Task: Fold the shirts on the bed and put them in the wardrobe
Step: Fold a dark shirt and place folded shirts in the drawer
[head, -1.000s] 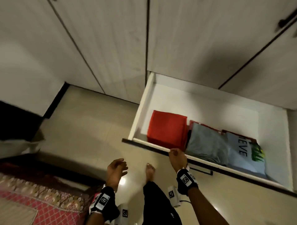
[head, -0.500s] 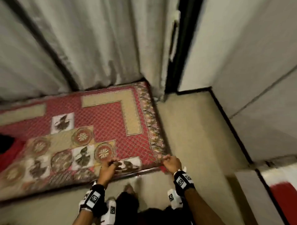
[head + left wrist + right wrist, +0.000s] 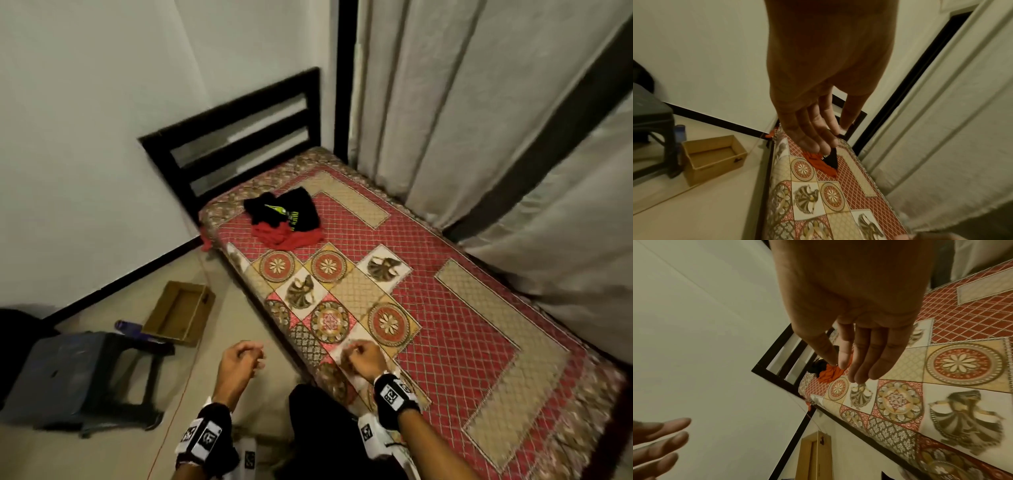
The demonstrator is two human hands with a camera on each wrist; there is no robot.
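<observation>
We are standing at the side of the bed (image 3: 445, 325), looking down along its patterned red and beige cover toward the dark slatted headboard (image 3: 239, 133). The shirts (image 3: 284, 219) are lying in a loose heap near the head end, a black one with a green print resting on top of a crumpled red one, well apart from both of our hands. We are holding our left hand (image 3: 239, 363) over the floor just beside the bed edge; its fingers (image 3: 809, 129) are released, extended and relaxed, grasping nothing. We are holding our right hand (image 3: 363, 359) above the near edge of the cover; its fingers (image 3: 867, 360) are likewise released and empty, hanging loosely over the printed squares. On the floor to our left, an open cardboard box (image 3: 178, 311) is sitting near a dark plastic stool (image 3: 78, 373), with a dark bottle (image 3: 128, 327) lying between them. Pale curtains (image 3: 496, 120) are hanging along the far side of the bed.
</observation>
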